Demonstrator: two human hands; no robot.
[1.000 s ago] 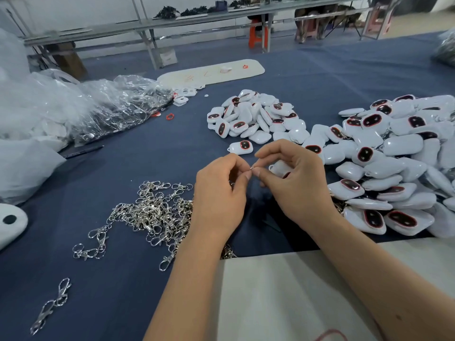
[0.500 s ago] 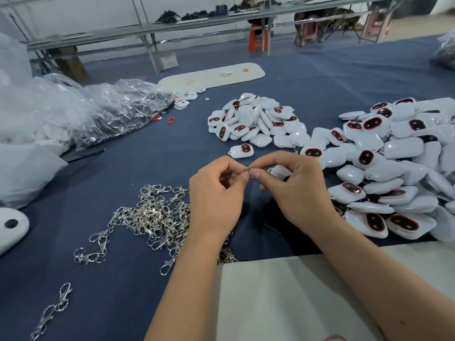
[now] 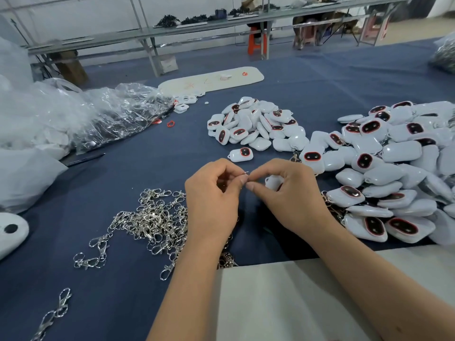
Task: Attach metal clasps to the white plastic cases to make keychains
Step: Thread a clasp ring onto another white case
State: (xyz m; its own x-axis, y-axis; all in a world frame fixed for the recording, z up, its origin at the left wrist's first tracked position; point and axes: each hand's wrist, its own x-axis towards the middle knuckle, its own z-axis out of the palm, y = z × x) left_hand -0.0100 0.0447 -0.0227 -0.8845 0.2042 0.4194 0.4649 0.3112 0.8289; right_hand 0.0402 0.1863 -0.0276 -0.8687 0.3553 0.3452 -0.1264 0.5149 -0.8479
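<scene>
My left hand [image 3: 211,205] and my right hand [image 3: 288,195] meet fingertip to fingertip above the blue table. Between them they pinch a small metal clasp ring [image 3: 247,172]. A white plastic case [image 3: 272,182] shows under my right palm, held by the curled fingers; most of it is hidden. A loose pile of silver clasps [image 3: 152,217] lies left of my left hand. White cases with red-rimmed dark windows form one heap [image 3: 256,124] beyond my hands and a larger heap [image 3: 394,168] to the right. A single case [image 3: 241,154] lies just past my fingertips.
Crumpled clear plastic bags [image 3: 110,112] lie at the left. A white board [image 3: 211,81] rests at the far side. A pale sheet [image 3: 283,299] covers the near table edge. A black pen [image 3: 86,159] lies at the left, two stray clasps [image 3: 54,313] at the bottom left.
My hands stay joined at the fingertips on the clasp and case, with only small finger shifts. The view has tilted slightly.
</scene>
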